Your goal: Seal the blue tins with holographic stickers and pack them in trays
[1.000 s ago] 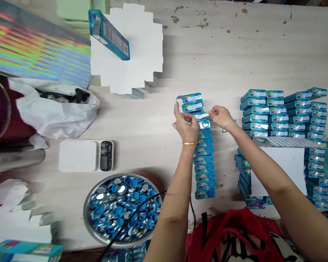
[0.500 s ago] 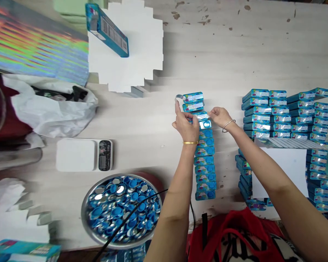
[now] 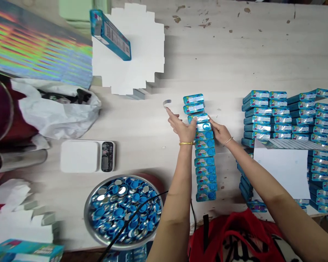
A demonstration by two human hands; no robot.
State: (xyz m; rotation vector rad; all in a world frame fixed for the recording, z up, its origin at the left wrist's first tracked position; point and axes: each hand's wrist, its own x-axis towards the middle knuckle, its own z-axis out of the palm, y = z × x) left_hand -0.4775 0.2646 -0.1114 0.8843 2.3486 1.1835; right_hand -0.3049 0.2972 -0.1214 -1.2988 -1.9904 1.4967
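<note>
Cable: black, lying across the metal bowl [image 3: 86, 214] and its blue and silver caps [image 3: 125, 209]; a snag on the cable [image 3: 117, 237] could drag caps out.
Row of blue boxes: lined up on the worktop [image 3: 235, 65], between the forearms; a bump from a wrist could skew it.
White sheet [image 3: 281, 169]: lies by the right forearm, over part of the stacks; a brush of that arm could shift it.
Right hand [image 3: 221, 133]: narrow, fingers close together, an extended fingertip at the right end of the handled box; whether it grips cannot be told.
Left hand [image 3: 183, 129]: spread wide, thumb on that box, forefinger reaching out with a strip.
Handled box [image 3: 201, 117]: just beyond the row of blue boxes [image 3: 205, 161], under the left thumb; uneven pressure could slide or turn it.
Strip [image 3: 167, 102]: short, curled, at the left forefinger's tip; if sticky, as it seems, it could fold on itself or catch on the wrong surface.
Two farther boxes [image 3: 193, 103]: just past the handled one, slightly out of line; a push could knock them further askew.
Stacks of blue boxes [image 3: 257, 109]: right of the hands, edges uneven; a sideways knock could topple some.
</note>
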